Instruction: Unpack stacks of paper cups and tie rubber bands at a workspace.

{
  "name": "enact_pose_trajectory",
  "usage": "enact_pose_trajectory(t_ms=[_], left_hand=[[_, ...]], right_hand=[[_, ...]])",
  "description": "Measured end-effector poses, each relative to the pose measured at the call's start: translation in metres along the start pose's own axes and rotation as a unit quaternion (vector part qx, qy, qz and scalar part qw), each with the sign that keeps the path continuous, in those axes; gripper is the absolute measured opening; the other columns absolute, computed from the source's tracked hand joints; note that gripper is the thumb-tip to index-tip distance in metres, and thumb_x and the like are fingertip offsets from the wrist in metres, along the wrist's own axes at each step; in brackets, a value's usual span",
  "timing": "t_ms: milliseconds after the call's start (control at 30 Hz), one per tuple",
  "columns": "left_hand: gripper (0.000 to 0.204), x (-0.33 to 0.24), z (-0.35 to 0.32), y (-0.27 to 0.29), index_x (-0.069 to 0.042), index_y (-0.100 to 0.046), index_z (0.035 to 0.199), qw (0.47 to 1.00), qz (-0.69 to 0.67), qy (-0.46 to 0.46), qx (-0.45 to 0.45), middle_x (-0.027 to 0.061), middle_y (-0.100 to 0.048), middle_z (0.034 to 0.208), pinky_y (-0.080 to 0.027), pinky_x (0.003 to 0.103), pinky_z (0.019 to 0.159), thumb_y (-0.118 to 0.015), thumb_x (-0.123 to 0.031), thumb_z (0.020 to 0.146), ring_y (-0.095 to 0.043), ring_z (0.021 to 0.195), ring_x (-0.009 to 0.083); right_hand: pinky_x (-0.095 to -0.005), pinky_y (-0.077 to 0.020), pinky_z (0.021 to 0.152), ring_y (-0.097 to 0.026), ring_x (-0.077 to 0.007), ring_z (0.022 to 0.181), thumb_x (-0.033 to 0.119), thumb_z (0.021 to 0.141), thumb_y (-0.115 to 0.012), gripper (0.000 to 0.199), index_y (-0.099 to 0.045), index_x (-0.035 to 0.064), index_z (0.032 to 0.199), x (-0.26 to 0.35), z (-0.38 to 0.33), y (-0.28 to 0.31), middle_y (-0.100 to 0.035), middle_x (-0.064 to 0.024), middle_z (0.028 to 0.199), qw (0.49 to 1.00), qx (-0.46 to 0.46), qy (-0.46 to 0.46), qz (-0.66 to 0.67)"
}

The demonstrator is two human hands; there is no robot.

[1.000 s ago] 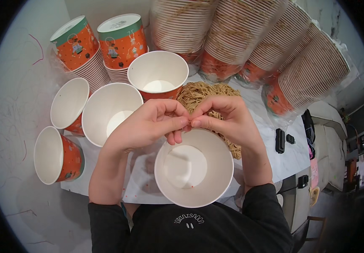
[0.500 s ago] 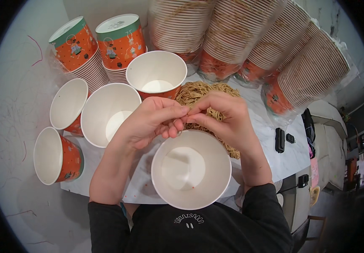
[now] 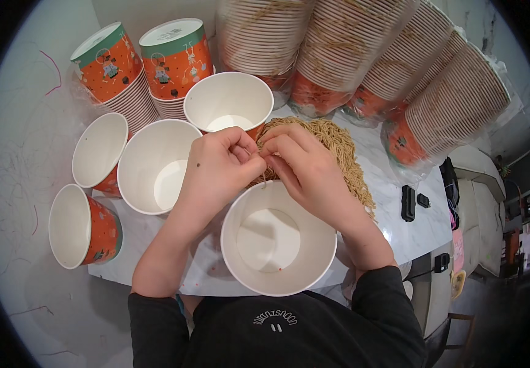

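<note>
Over the far rim of a white paper bucket (image 3: 317,248), my two hands meet with fingertips pressed together. My left hand (image 3: 220,161) is closed in a pinch, its back turned up. Thumb and fingers of my right hand (image 3: 306,167) pinch at the same spot. Between them is a thin tan cord, mostly hidden by the fingers; a short bit hangs below. Behind and beneath my hands lies a loose heap of tan cords (image 3: 346,147) on the marbled table (image 3: 378,184). The bucket in front of me stands open, with a tiny orange speck inside.
Open paper buckets stand to the left, one (image 3: 157,165) close by my left forearm. Upturned orange and green stacks (image 3: 176,67) are behind them. Several bagged bucket stacks (image 3: 449,104) line the back and right. A small black device (image 3: 408,203) lies at the right.
My left hand has turned from palm-up to back-up, and my right hand has rolled inward. More of the cord heap shows at the right. The near bucket has tilted slightly.
</note>
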State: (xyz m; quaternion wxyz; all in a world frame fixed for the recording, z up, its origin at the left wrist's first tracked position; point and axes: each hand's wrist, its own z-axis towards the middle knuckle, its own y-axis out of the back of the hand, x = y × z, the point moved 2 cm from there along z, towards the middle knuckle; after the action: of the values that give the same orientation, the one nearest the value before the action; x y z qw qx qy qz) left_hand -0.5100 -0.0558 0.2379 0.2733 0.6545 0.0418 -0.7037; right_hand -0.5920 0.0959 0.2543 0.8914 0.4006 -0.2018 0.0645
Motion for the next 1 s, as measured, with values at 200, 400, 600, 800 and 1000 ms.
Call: enact_pose_trajectory(t_ms=[200, 400, 600, 800, 1000], left_hand=[[0.01, -0.008, -0.003, 0.001, 0.0, -0.066, 0.078, 0.987, 0.075, -0.129, -0.067, 0.005, -0.064, 0.071, -0.045, 0.025, 0.053, -0.072, -0.007, 0.074, -0.057, 0.056, 0.0094], [0.009, -0.01, -0.009, -0.004, -0.008, -0.068, 0.078, 0.948, 0.161, -0.231, -0.147, 0.0014, -0.065, 0.072, -0.044, 0.027, 0.048, -0.074, -0.008, 0.072, -0.055, 0.051, 0.0102], [0.011, -0.009, -0.007, -0.003, -0.01, -0.07, 0.08, 0.936, 0.156, -0.269, -0.168, 0.0002, -0.065, 0.072, -0.044, 0.025, 0.047, -0.075, -0.007, 0.071, -0.055, 0.05, 0.0092], [0.009, -0.01, -0.004, -0.002, -0.007, -0.072, 0.081, 0.954, 0.092, -0.249, -0.138, 0.0009, -0.067, 0.072, -0.045, 0.023, 0.049, -0.076, -0.005, 0.074, -0.057, 0.053, 0.0082], [0.011, -0.011, -0.004, -0.002, -0.004, -0.074, 0.086, 0.96, 0.049, -0.247, -0.12, 0.0032, -0.07, 0.075, -0.047, 0.022, 0.052, -0.076, -0.003, 0.076, -0.061, 0.056, 0.0087]], right_hand=[[-0.028, -0.053, 0.077, -0.066, -0.0151, 0.087, 0.001, 0.094, -0.064, 0.008, -0.062, -0.0005, 0.102, -0.012, -0.005, -0.009, -0.067, -0.0066, 0.096, 0.96, 0.02, -0.146, 0.237], [-0.0229, -0.0531, 0.077, -0.062, -0.0067, 0.086, 0.005, 0.097, -0.064, 0.009, -0.061, -0.002, 0.101, -0.022, -0.006, -0.018, -0.066, -0.0025, 0.096, 0.854, 0.008, -0.25, 0.457], [-0.0221, -0.0526, 0.08, -0.062, -0.0063, 0.089, 0.006, 0.099, -0.062, 0.01, -0.059, -0.0021, 0.105, -0.019, -0.004, -0.017, -0.065, -0.003, 0.099, 0.848, -0.006, -0.235, 0.475], [-0.0227, -0.0523, 0.082, -0.062, -0.0071, 0.091, 0.008, 0.102, -0.06, 0.012, -0.057, -0.0009, 0.11, -0.021, -0.003, -0.014, -0.065, -0.0033, 0.101, 0.827, 0.002, -0.233, 0.512], [-0.0216, -0.0505, 0.077, -0.061, -0.0074, 0.085, 0.012, 0.102, -0.062, 0.012, -0.057, 0.0036, 0.11, -0.025, -0.003, -0.014, -0.064, -0.0013, 0.097, 0.755, 0.021, -0.278, 0.594]])
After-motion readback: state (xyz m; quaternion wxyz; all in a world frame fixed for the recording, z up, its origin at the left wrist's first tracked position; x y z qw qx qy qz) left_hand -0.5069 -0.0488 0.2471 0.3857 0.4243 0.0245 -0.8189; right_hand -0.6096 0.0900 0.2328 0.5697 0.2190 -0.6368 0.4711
